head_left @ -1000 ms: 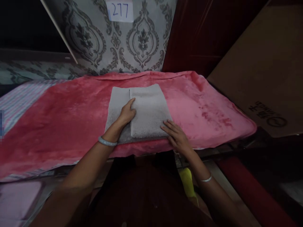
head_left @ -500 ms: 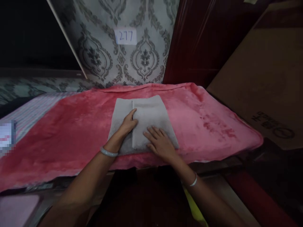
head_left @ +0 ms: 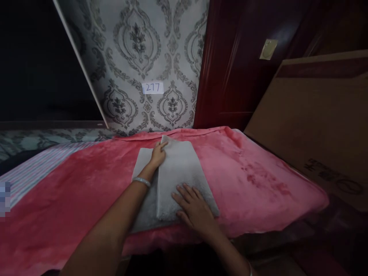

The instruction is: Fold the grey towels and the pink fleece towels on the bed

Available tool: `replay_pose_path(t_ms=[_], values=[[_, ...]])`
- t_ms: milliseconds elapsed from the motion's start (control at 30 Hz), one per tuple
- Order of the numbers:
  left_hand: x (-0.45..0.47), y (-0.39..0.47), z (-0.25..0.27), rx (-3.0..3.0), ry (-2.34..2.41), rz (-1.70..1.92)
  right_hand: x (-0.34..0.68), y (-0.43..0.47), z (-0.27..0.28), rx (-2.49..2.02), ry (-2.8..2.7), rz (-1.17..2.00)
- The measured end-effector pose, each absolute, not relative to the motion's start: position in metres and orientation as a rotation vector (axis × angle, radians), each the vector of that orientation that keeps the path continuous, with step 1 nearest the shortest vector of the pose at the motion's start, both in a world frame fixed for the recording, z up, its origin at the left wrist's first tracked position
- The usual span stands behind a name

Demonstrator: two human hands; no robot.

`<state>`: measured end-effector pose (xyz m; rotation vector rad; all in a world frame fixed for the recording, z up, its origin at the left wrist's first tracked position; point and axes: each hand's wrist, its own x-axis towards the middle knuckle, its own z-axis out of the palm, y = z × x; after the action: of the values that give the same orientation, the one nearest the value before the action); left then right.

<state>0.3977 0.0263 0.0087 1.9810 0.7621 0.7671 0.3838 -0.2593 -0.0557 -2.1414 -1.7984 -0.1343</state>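
Observation:
A grey cloth (head_left: 181, 165) with a soft, towel-like surface lies on a red-pink plush blanket (head_left: 94, 188). Its right part is folded over in a flap, and the flap's straight left edge runs across the lower layer. At the far left corner of that flap, my left hand (head_left: 158, 154) is closed on the edge, thumb and fingers together. The corner there stands slightly raised. My right hand (head_left: 195, 209) rests flat on the near right part of the cloth, fingers stretched out and holding nothing.
Behind the blanket rises a patterned wall (head_left: 138, 50) with a paper label (head_left: 153, 87) reading 277. A dark screen (head_left: 48, 65) is at the left, and a large cardboard box (head_left: 313, 126) stands at the right. Striped fabric (head_left: 37, 165) shows at the blanket's left.
My left hand has moved farther along the flap's edge to its far corner, which now sticks up. My right hand stays flat on the cloth. The view has tilted upward.

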Motion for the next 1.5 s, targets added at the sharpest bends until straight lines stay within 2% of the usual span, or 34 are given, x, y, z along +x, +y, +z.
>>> replay_pose_path(t_ms=[233, 367, 467, 600, 667, 733, 967, 1133, 1300, 1500], values=[[0.401, 0.028, -0.018, 2.195, 0.953, 0.825, 0.385, -0.26, -0.053, -2.138, -1.787, -0.073], [0.393, 0.022, -0.009, 2.311, 0.995, 0.921, 0.384, -0.26, -0.055, -2.119, -1.781, -0.089], [0.387, 0.012, 0.005, 2.643, 0.851, 0.92, 0.384, -0.26, -0.057, -2.115, -1.779, -0.087], [0.386, -0.005, 0.007, 3.011, 0.52, 0.46, 0.384, -0.261, -0.055, -2.124, -1.769, -0.065], [0.386, -0.011, -0.001, 3.029, 0.496, 0.206, 0.384, -0.261, -0.053, -2.137, -1.769, -0.043], [0.385, -0.014, -0.008, 3.029, 0.508, 0.13, 0.384, -0.261, -0.05, -2.144, -1.77, -0.026], [0.381, -0.018, -0.001, 3.045, 0.511, 0.179, 0.38, -0.26, -0.045, -2.143, -1.744, 0.05], [0.348, -0.045, 0.007, 3.063, 0.338, 0.151, 0.402, -0.264, -0.035, -1.953, -1.699, 0.27], [0.281, -0.081, -0.008, 2.994, 0.012, 0.233, 0.445, -0.249, -0.01, -1.902, -1.575, 0.198], [0.247, -0.102, -0.038, 2.958, 0.122, 0.332, 0.471, -0.182, 0.004, -2.111, -1.881, 0.283]])
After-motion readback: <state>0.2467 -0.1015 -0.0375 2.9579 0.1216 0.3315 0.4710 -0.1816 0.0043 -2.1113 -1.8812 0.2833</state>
